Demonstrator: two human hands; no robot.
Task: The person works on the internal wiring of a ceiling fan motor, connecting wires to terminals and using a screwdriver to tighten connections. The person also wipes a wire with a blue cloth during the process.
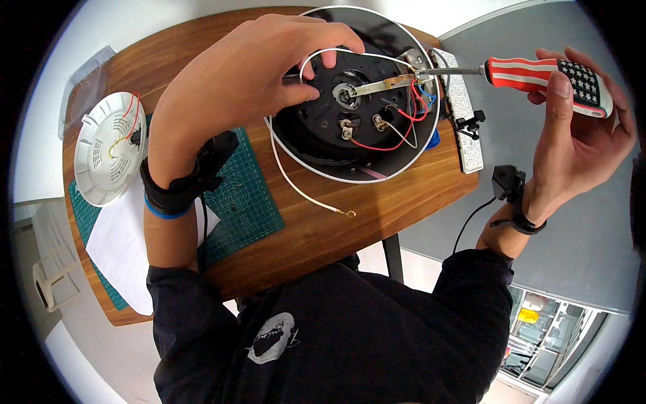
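A repair workshop, or a room used as one, is suggested: on the wooden counter (309,232) a green cutting mat (256,209) is laid, an appliance housing (309,146) is seen opened with wires (303,195) exposed, and a screwdriver (515,73) is held.

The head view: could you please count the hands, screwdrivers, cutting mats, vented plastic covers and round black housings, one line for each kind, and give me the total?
Hands: 2
Star-and-stripe screwdriver: 1
Green cutting mat: 1
Vented white plastic cover: 1
Round black housing: 1
Total: 6
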